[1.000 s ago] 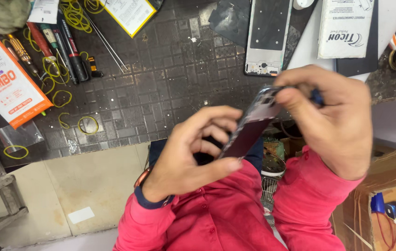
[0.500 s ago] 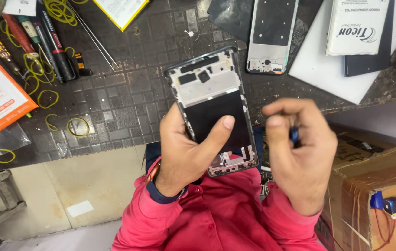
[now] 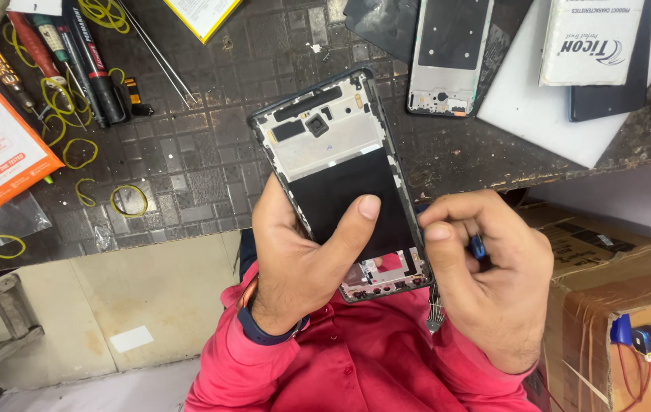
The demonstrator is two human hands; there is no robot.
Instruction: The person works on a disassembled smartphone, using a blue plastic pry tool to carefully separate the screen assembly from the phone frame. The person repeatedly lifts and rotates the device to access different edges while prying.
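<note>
Phone frame point(image 3: 341, 152) sits clamped in the left hand point(image 3: 295, 252), thumb across its back; the right hand point(image 3: 493, 275) pinches a blue-tipped tool point(image 3: 477, 246), best kept steady.

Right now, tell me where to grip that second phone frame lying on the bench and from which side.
Take the spare phone frame by its two long edges, pinching across its narrow width from above. It lies flat and face up on the workbench, its near short end clear, well beyond the left hand.
</note>
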